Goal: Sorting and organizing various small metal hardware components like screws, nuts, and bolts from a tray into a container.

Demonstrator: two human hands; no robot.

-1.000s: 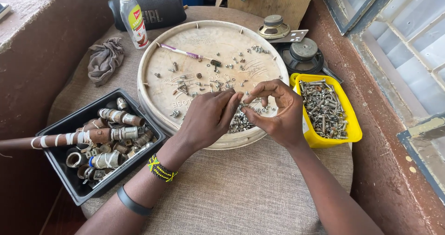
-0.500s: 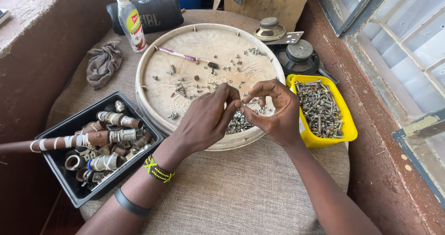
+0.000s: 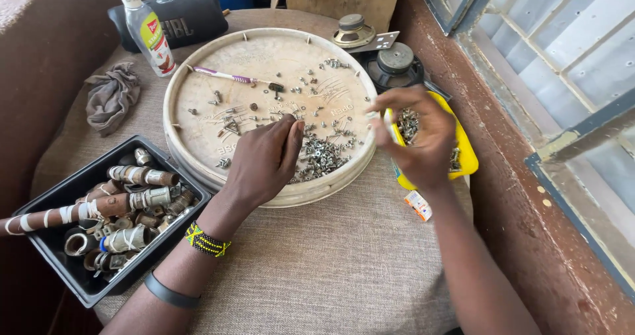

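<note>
Both bare forearms reach forward from the bottom edge of the view. The left hand (image 3: 264, 160) lies palm down with its back to the camera, fingers held together and bent slightly downward, fingertips pointing forward and to the right. Its wrist wears a beaded yellow and dark band, with a plain dark band further up the forearm. The right hand (image 3: 418, 136) is raised and well apart from the left, fingers curled inward toward the thumb, slightly blurred.

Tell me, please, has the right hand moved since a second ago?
Yes. The right hand has left the round tray and now hovers over the yellow tub.
</note>
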